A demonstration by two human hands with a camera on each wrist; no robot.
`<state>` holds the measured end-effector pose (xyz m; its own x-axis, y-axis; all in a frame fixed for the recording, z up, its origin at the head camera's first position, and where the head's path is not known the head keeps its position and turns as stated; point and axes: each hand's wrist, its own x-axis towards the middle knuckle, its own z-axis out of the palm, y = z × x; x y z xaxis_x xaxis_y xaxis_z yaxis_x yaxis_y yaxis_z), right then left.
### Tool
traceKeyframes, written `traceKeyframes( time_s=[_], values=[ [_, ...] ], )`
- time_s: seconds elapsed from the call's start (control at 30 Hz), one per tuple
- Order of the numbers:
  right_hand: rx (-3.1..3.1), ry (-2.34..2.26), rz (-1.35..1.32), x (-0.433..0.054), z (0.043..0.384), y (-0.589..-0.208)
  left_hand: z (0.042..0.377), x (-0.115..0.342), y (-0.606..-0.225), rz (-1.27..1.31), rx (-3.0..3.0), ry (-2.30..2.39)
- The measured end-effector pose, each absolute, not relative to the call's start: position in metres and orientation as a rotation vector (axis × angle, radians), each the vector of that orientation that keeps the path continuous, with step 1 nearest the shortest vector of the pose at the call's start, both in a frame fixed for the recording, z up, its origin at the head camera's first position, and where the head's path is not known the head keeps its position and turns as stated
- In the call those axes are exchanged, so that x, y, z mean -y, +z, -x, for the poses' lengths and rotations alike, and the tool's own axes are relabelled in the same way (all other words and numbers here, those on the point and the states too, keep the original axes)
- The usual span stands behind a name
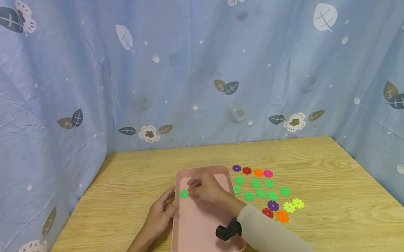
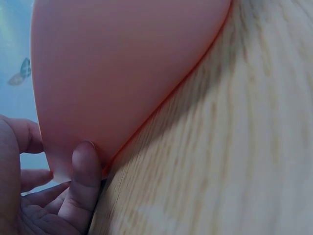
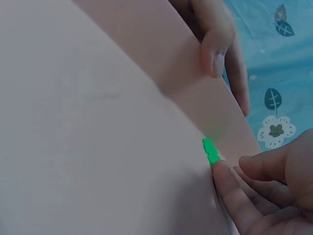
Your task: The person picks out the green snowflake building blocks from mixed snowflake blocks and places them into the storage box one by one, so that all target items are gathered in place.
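Observation:
A shallow pink tray (image 1: 206,236) lies on the table. At its left side my left hand (image 1: 160,216) holds the edge, thumb and fingers around the wall; in the left wrist view, the left hand (image 2: 54,191) has its thumb against the pink wall. Over the tray's far half, my right hand (image 1: 205,188) pinches a green flower-shaped disc (image 1: 184,194) low by the left wall. Up close, the right wrist view has the green disc (image 3: 210,151) nearly edge-on, its lower end covered by a fingertip of the right hand (image 3: 269,191).
Right of the tray several green discs (image 1: 255,183) lie loose. A row of purple, red, orange and pink discs (image 1: 268,173) is behind them; yellow discs (image 1: 289,207) and an orange disc (image 1: 282,216) lie nearer. A blue curtain (image 1: 188,61) hangs behind the wooden table (image 1: 126,175).

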<state>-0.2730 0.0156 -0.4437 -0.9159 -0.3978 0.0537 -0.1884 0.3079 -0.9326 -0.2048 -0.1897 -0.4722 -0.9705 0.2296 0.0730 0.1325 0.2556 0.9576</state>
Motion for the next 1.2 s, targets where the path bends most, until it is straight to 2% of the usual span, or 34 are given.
traceKeyframes(
  time_s=[0.3,0.53,1.0,1.2],
  values=[
    [-2.459,-1.624,0.614,-0.034,0.262,-0.437,0.204,0.186,-0.474,-0.329,-2.472,1.836],
    [-2.308,-1.874,0.611,-0.051,0.258,-0.430,0.201,0.187,-0.474,-0.322,-2.499,1.859],
    [-2.060,-2.272,0.241,-0.098,0.244,-0.411,0.204,0.186,-0.475,-0.304,-2.499,1.859],
    [-2.112,-2.301,0.212,-0.112,0.241,-0.412,0.204,0.186,-0.474,-0.313,-2.507,1.851]
  ],
)
